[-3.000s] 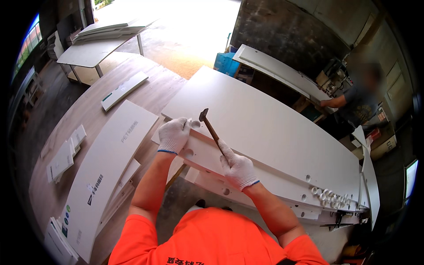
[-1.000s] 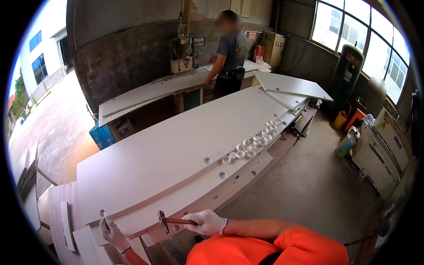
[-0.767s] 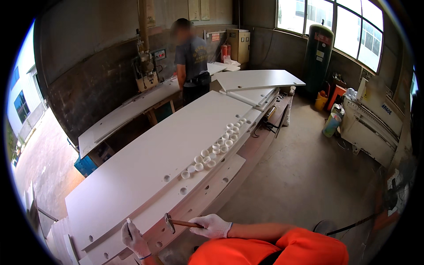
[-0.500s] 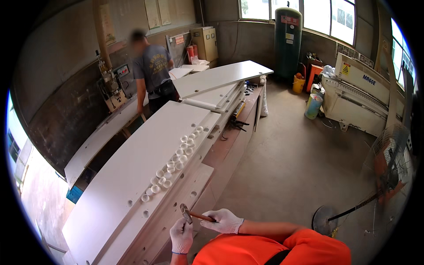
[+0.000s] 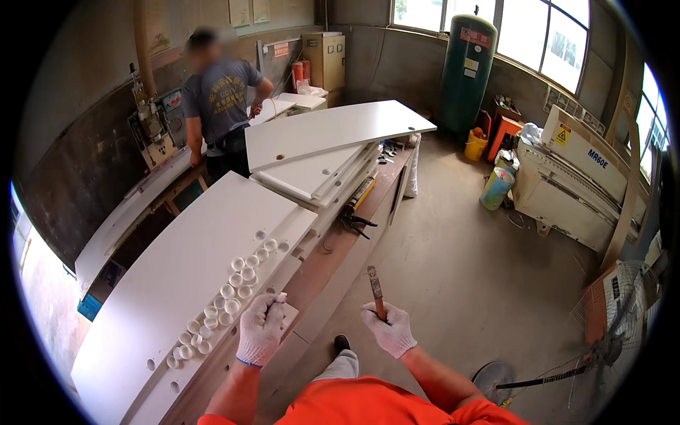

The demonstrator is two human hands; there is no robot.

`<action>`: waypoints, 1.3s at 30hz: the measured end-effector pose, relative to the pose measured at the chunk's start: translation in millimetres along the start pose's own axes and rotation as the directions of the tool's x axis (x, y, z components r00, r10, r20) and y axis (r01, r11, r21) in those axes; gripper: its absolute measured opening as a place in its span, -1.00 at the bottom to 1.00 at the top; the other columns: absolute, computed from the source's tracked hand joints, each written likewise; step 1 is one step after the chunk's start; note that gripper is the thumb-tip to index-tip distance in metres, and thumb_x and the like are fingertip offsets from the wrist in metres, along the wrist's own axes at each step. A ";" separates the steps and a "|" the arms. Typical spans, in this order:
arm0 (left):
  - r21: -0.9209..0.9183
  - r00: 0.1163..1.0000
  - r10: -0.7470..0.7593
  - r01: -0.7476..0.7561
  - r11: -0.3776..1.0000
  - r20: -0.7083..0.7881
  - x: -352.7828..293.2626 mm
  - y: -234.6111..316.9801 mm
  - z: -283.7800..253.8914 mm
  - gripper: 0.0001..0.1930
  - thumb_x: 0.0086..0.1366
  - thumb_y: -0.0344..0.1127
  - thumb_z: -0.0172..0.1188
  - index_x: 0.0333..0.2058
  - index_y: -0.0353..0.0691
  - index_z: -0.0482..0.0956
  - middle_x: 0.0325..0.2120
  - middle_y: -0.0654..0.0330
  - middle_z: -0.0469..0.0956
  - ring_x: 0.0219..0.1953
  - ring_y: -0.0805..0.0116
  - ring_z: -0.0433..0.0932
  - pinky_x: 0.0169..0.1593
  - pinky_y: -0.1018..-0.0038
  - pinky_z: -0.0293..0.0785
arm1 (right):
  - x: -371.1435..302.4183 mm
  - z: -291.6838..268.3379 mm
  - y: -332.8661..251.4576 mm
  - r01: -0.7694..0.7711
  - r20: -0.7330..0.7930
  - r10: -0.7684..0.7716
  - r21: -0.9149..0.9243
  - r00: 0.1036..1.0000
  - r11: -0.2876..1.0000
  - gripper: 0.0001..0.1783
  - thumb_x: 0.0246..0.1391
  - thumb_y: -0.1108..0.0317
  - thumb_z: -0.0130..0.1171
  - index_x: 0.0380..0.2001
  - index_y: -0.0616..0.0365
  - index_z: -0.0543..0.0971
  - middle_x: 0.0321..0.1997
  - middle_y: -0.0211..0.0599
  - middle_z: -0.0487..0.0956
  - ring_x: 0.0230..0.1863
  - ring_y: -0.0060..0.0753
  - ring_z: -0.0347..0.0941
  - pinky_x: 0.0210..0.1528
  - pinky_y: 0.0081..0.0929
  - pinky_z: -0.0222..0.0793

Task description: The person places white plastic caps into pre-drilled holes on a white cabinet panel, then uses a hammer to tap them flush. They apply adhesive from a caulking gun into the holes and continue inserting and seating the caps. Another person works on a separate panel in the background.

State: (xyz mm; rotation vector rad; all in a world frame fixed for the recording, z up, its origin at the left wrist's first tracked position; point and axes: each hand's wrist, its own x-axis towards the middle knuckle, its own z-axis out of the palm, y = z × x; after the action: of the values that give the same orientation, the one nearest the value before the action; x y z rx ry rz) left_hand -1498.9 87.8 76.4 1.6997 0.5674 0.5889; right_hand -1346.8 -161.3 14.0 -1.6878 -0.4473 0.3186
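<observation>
My right hand [image 5: 392,331], in a white knit glove, is closed round the wooden handle of a hammer [image 5: 375,285], held upright with its head at the top. My left hand [image 5: 260,331], gloved alike, is pinched on a small white piece [image 5: 282,297] whose exact kind I cannot make out. It is above the edge of the stacked white boards. Left of it, many round white plastic cups [image 5: 232,306] lie in a loose band along the white panels [image 5: 170,262], which have round holes near their edges.
Farther off, more white panels [image 5: 340,131] lie stacked at an angle, with a caulking gun [image 5: 359,202] beside them. A co-worker [image 5: 223,99] stands at the back left. A green tank [image 5: 467,71], a pale machine [image 5: 577,180] and a fan [image 5: 623,304] stand at the right.
My hands have come apart: the left has left the hammer head and moved to the boards' edge; the right has swung the hammer upright. My view has shifted, and the co-worker has turned slightly.
</observation>
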 end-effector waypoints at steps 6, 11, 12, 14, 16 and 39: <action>0.217 0.969 0.164 -0.122 0.969 -0.186 207.0 7.6 -5.1 -0.70 0.59 -0.20 0.19 -0.02 -0.35 0.69 -0.38 0.20 0.61 -0.35 0.43 0.58 -0.21 0.40 0.55 | 189.5 -29.1 -7.0 -0.105 -0.116 0.161 0.385 0.980 0.917 -0.83 0.35 0.34 0.41 -0.06 0.13 0.75 -0.47 -0.60 0.55 -0.58 -0.76 0.37 -0.54 -0.67 0.23; 0.490 0.937 0.163 0.010 0.871 -0.309 366.8 -11.8 -5.9 -0.68 0.56 -0.16 0.19 -0.18 -0.36 0.66 -0.44 0.15 0.61 -0.36 0.34 0.55 -0.19 0.29 0.52 | 334.2 -70.4 -2.1 -0.062 -0.252 0.182 0.421 0.951 0.905 -0.73 0.35 0.30 0.43 0.05 0.07 0.72 -0.43 -0.60 0.55 -0.59 -0.73 0.36 -0.54 -0.63 0.28; 0.541 0.937 0.156 0.041 0.840 -0.313 393.2 -23.8 -8.6 -0.68 0.55 -0.15 0.19 -0.21 -0.35 0.66 -0.44 0.14 0.61 -0.34 0.33 0.55 -0.18 0.27 0.52 | 364.3 -78.4 5.1 -0.058 -0.278 0.184 0.408 0.943 0.911 -0.70 0.35 0.26 0.43 0.07 0.08 0.70 -0.40 -0.56 0.56 -0.60 -0.70 0.39 -0.58 -0.62 0.27; 0.552 0.946 0.091 0.103 0.828 -0.312 443.3 -56.2 -19.4 -0.65 0.55 -0.12 0.19 -0.12 -0.38 0.68 -0.30 -0.04 0.68 -0.21 0.08 0.65 -0.04 0.17 0.55 | 433.5 -92.1 17.5 -0.039 -0.319 0.170 0.378 0.932 0.925 -0.64 0.35 0.18 0.44 0.10 0.09 0.67 -0.35 -0.46 0.59 -0.60 -0.64 0.45 -0.65 -0.59 0.27; 0.527 0.938 0.049 0.150 0.836 -0.343 486.4 -77.3 -19.7 -0.63 0.54 -0.10 0.19 -0.09 -0.38 0.69 -0.25 -0.11 0.71 -0.16 -0.02 0.70 0.00 0.13 0.58 | 505.7 -109.9 26.5 -0.034 -0.320 0.177 0.406 0.931 0.913 -0.64 0.35 0.14 0.44 0.08 0.05 0.66 -0.34 -0.45 0.59 -0.60 -0.58 0.49 -0.66 -0.57 0.27; 0.687 0.804 -0.061 0.542 0.484 -0.591 395.4 21.3 214.0 -0.74 0.49 -0.18 0.19 -0.22 -0.27 0.70 -0.26 -0.15 0.70 -0.13 -0.24 0.69 0.02 -0.08 0.58 | 926.7 -236.9 71.4 -0.164 0.128 0.128 0.327 0.983 0.931 -0.79 0.30 0.41 0.35 -0.01 0.05 0.67 -0.48 -0.51 0.54 -0.72 -0.66 0.27 -0.70 -0.60 0.16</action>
State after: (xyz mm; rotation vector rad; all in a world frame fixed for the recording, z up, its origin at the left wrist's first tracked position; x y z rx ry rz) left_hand -1059.6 184.5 90.9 2.2468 1.7584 0.4967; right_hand -411.7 52.0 20.9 -1.3743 -0.3228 0.5638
